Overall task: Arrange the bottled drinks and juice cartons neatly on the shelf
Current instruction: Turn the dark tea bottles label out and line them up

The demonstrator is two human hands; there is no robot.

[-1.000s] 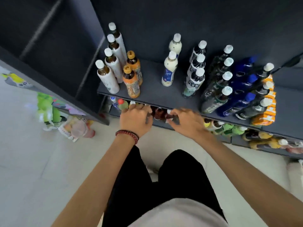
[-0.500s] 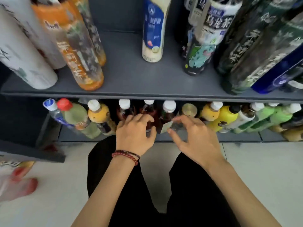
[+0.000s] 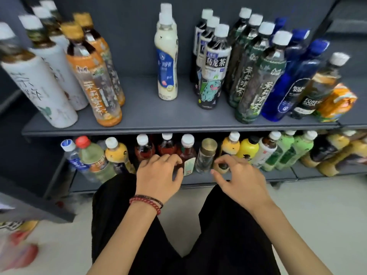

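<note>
While blur is smearing the white bottles [image 3: 39, 86] at the upper left and some reddish packets [image 3: 21, 253] on the floor at the lower left, the frame edge is cutting off the bottles at the far right of both shelves. The top shelf [image 3: 143, 116] is hiding whatever is standing behind the front row on the lower shelf [image 3: 282, 176], so only one row is showing there. On the top shelf, orange bottles [image 3: 95, 84], a cream bottle [image 3: 166, 62], oolong bottles [image 3: 215, 70], green bottles [image 3: 258, 80], blue bottles [image 3: 288, 88] and an orange carton [image 3: 337, 102] are standing in files running back.

The left hand [image 3: 158, 175], wearing a red bracelet [image 3: 147, 202], is curling its fingers in front of three red tea bottles [image 3: 167, 145] at the middle of the lower shelf and covering their lower halves. Whether it is gripping one I cannot tell. The right hand [image 3: 240, 179] is hovering just right of a gold-capped bottle [image 3: 206, 155], thumb and forefinger bending toward each other with a narrow gap. Whether they are pinching anything is not clear. The gold-capped bottle is standing between the two hands, with the tea bottles just left of it and a yellow bottle [image 3: 248, 149] just above the right hand.
</note>
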